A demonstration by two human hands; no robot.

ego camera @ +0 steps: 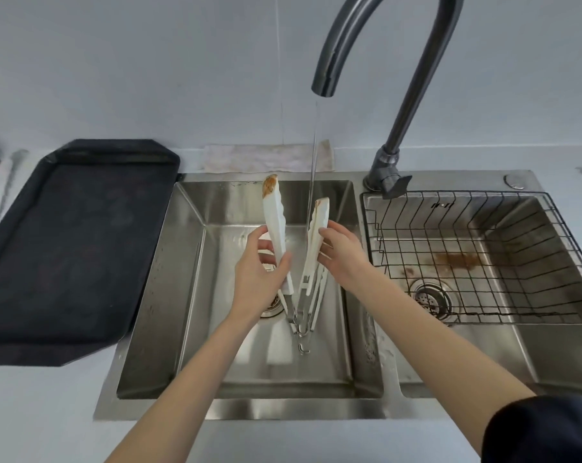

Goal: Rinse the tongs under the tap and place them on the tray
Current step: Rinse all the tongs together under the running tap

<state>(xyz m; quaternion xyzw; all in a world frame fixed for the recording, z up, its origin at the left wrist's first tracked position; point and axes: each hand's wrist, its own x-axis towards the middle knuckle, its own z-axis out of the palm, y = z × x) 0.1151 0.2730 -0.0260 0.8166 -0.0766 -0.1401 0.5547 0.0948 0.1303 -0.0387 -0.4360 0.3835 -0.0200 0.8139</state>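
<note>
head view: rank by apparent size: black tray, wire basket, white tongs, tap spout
1. Black octagonal tray, or black wire basket: they look similar, so I won't rank them.
3. Curved grey metal tap spout.
4. White tongs, smallest, though nearer the camera.

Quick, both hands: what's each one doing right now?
Left hand: closed on the left arm of the tongs.
Right hand: closed on the tongs' right arm.

Pale countertop [32,412] — black tray [76,248] at left, steel double sink [236,412] set in beside it
</note>
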